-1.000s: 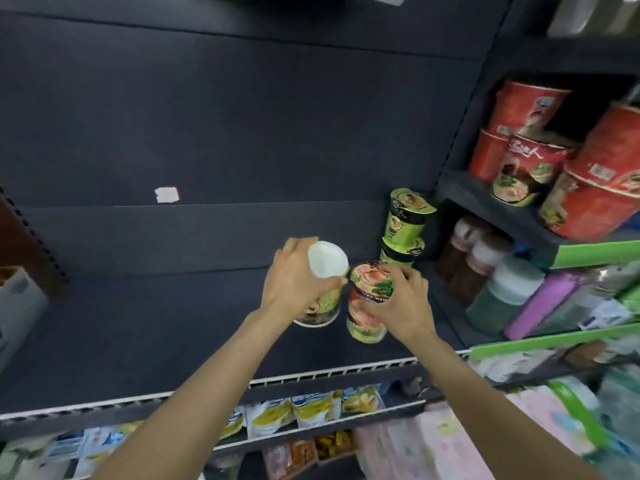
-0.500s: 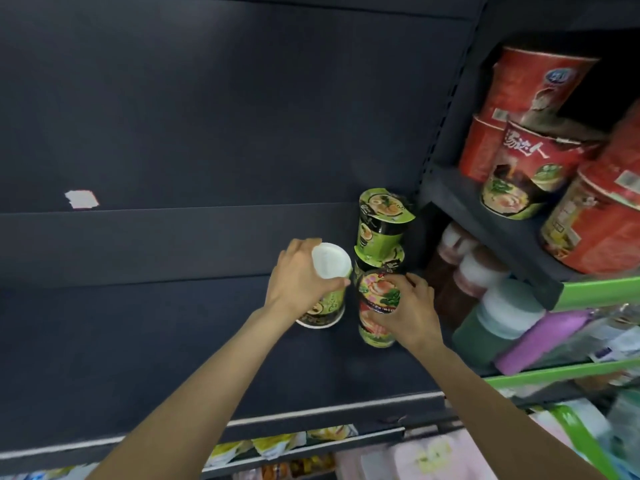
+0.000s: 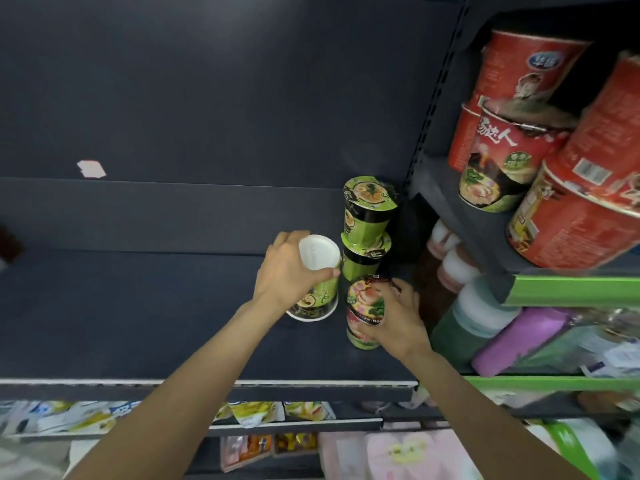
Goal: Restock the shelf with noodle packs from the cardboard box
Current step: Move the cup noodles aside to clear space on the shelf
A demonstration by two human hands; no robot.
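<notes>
Nearest us, below the dark shelf (image 3: 138,323), we note yellow snack packets (image 3: 256,412) on a lower tier. On the shelf itself, the right hand (image 3: 394,320) has its fingers curled round a red-lidded noodle cup (image 3: 363,318) standing upright. Just left, the left hand (image 3: 287,271) grips an inverted green noodle cup (image 3: 317,292) — white base up, lid down on the shelf. Behind both, near the back panel, we record two green cups stacked (image 3: 367,233). Farther right — red noodle bowls (image 3: 554,161) on an upper shelf.
</notes>
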